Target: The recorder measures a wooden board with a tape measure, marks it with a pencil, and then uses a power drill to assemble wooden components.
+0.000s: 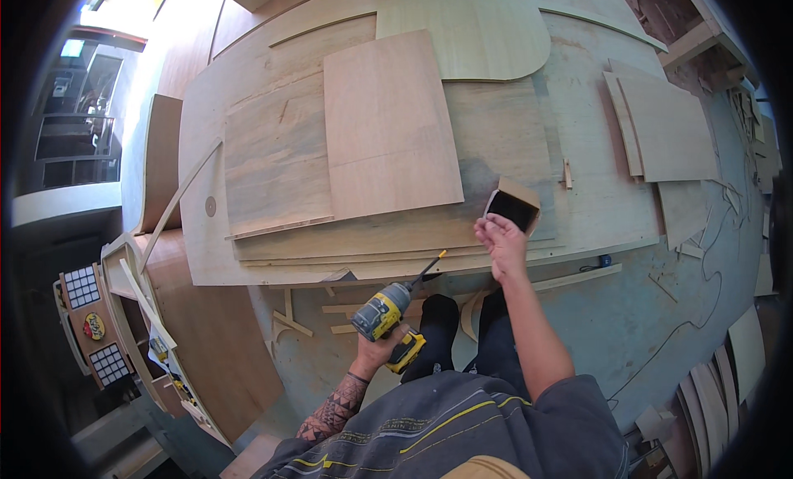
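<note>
My left hand (382, 348) grips a yellow and grey cordless drill (385, 312) by its handle, its long bit (431, 267) pointing up and right toward the stacked plywood. My right hand (500, 241) is raised, palm up, fingers curled together as if pinching something small that I cannot make out. It hovers just below a small open cardboard box (514, 205) with a dark inside, lying on the plywood sheets (388, 124). Beneath my hands, my dark socks (438, 322) stand on the grey floor.
Large plywood sheets are stacked across the middle, with a rounded panel (487, 37) behind. More cut panels (665, 128) lie at the right, thin offcut strips (578, 277) and curved scraps on the floor. A curved wooden cabinet piece (206, 339) stands at left.
</note>
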Demonstrator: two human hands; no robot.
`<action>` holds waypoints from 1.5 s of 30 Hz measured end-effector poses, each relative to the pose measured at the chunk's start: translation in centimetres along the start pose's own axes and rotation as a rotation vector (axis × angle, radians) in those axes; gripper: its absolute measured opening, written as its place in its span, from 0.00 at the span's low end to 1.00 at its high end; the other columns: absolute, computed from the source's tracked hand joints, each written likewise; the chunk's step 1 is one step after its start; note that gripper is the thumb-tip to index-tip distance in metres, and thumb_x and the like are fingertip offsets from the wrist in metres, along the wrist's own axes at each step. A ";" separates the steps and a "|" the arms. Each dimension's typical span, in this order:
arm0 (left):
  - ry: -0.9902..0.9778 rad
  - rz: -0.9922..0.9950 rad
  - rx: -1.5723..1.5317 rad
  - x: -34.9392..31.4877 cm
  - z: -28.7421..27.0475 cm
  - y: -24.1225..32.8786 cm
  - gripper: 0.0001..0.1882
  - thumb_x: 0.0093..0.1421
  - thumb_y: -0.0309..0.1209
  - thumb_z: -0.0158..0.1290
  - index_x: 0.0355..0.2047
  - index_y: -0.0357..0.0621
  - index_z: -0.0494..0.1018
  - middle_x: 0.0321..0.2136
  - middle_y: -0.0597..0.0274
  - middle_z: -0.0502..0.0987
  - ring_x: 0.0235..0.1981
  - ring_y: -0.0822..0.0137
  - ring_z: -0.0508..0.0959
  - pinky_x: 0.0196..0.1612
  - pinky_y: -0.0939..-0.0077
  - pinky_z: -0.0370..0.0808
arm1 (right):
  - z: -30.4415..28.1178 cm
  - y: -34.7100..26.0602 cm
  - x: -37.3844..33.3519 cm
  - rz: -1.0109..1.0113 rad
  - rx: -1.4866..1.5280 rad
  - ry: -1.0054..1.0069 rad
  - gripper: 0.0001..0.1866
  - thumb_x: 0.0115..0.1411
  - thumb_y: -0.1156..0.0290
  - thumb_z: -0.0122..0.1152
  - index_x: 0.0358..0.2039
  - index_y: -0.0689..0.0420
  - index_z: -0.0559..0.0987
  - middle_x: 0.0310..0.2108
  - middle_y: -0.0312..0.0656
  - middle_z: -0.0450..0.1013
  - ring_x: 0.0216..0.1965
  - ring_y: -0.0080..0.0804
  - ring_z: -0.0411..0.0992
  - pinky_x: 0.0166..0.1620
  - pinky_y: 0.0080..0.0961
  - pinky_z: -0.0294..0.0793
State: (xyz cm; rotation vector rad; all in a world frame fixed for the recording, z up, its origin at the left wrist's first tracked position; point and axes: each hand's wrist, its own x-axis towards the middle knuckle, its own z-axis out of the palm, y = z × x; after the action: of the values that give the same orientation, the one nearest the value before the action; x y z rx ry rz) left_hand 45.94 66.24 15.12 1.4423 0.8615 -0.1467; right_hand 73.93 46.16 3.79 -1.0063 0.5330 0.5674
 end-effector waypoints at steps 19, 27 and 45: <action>-0.014 -0.062 0.130 7.9 1.8 7.9 0.12 0.70 0.33 0.64 0.48 0.37 0.81 0.22 0.68 0.76 0.21 0.75 0.77 0.26 0.79 0.74 | 3.3 8.0 3.4 0.366 0.536 -0.127 0.08 0.75 0.74 0.60 0.49 0.63 0.82 0.47 0.46 0.84 0.52 0.38 0.84 0.57 0.32 0.87; -0.074 0.045 0.440 13.0 3.0 14.5 0.11 0.67 0.35 0.67 0.41 0.40 0.81 0.19 0.72 0.75 0.17 0.79 0.73 0.21 0.79 0.71 | 4.6 8.7 7.1 0.384 0.734 -0.129 0.09 0.76 0.72 0.59 0.49 0.64 0.81 0.46 0.46 0.84 0.49 0.36 0.85 0.57 0.31 0.88; -0.244 0.097 0.908 16.7 7.6 22.8 0.20 0.66 0.37 0.65 0.53 0.37 0.82 0.39 0.47 0.87 0.40 0.59 0.87 0.46 0.63 0.82 | 7.0 9.5 7.6 0.351 0.844 0.010 0.09 0.78 0.71 0.56 0.51 0.62 0.79 0.46 0.48 0.82 0.49 0.38 0.83 0.58 0.38 0.88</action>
State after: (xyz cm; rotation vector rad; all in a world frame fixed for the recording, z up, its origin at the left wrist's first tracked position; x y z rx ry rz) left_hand 73.92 70.11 22.65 2.2413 0.5238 -0.6917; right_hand 74.33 57.87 -4.07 -0.1108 0.8682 0.5656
